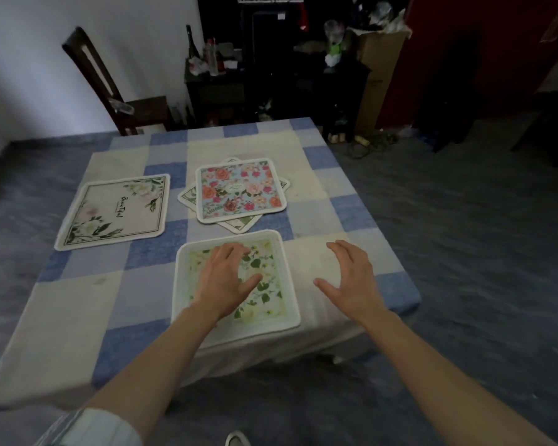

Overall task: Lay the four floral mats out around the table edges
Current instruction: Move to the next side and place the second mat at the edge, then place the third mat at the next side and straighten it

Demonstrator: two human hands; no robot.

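A green-leaf floral mat [271, 294] lies flat at the near edge of the table [78, 310], which has a blue and cream checked cloth. My left hand [226, 278] rests flat on this mat with fingers spread. My right hand [351, 278] hovers open just right of it, holding nothing. A white mat with pale flowers and script [116, 210] lies at the left edge. In the middle, a pink-rose mat [240, 189] sits on top of another mat [187, 197], of which only the corners show.
A dark wooden chair [110, 88] stands beyond the far left corner. A dark cabinet with bottles [213, 59] and a cardboard box [377, 69] are behind the table. Grey floor surrounds the table, with cables [364, 144] at the far right.
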